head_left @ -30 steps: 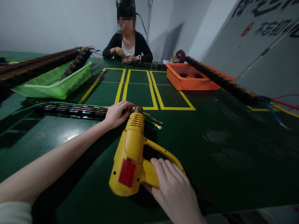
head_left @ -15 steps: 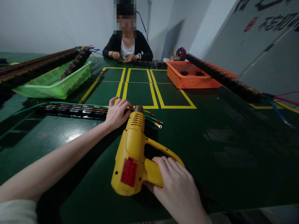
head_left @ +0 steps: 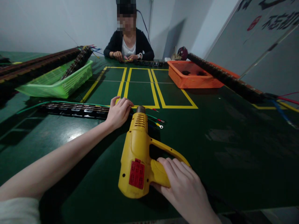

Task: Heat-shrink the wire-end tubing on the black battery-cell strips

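Observation:
My right hand (head_left: 184,189) is wrapped round the handle of a yellow heat gun (head_left: 140,155) with a red label, lying low over the green table (head_left: 233,149). Its metal nozzle (head_left: 140,109) points away from me at a bundle of coloured wires with ring terminals (head_left: 157,121). My left hand (head_left: 119,112) rests with curled fingers on the right end of a long black strip with wires (head_left: 72,110), right beside the nozzle. What its fingertips pinch is hidden.
A green basket (head_left: 58,84) with long dark strips stands at the left, an orange basket (head_left: 191,76) at the back right. Yellow lines mark boxes mid-table. Another person sits at the far end, hands on small parts. More strips and wires lie along the right edge.
The heat gun and my right hand have shifted slightly right and turned straighter. My left hand has moved a little forward on the strip's end.

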`<action>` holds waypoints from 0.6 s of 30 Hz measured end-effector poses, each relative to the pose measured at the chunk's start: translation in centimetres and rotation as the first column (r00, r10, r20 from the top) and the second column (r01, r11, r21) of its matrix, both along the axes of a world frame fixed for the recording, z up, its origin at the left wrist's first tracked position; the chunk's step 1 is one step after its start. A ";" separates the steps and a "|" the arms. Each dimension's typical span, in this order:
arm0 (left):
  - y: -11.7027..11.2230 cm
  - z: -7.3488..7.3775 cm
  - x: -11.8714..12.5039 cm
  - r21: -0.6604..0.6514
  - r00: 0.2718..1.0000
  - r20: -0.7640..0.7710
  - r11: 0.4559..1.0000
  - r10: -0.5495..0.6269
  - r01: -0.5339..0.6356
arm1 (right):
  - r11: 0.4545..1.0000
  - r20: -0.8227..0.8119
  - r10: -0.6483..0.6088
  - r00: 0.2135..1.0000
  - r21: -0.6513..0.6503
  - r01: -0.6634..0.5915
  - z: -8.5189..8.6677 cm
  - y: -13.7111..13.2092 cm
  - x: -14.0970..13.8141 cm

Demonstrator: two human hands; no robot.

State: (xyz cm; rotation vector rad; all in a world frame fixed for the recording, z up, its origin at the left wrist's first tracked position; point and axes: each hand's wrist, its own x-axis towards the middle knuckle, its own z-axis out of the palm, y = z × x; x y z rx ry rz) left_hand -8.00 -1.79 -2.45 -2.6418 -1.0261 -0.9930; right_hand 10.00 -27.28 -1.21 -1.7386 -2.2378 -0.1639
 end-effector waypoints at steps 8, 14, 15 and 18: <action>0.1 -0.1 -0.2 0.015 0.999 -0.042 1.000 -0.001 0.002 | 1.000 0.028 0.024 0.999 0.000 -0.024 -0.1 -0.4 1.7; 0.5 -0.3 -0.2 -0.021 0.998 -0.051 0.999 -0.025 0.024 | 0.999 0.067 0.038 0.997 0.020 -0.039 -0.3 -0.6 1.9; 0.5 -0.3 -0.2 -0.018 0.998 -0.050 1.000 -0.024 0.023 | 0.999 0.066 0.035 0.997 0.012 -0.036 -0.3 -0.6 1.9; 0.3 -0.1 0.0 -0.014 0.998 -0.056 1.000 -0.029 0.028 | 1.000 0.059 0.012 0.998 -0.006 -0.012 -0.3 -0.7 1.4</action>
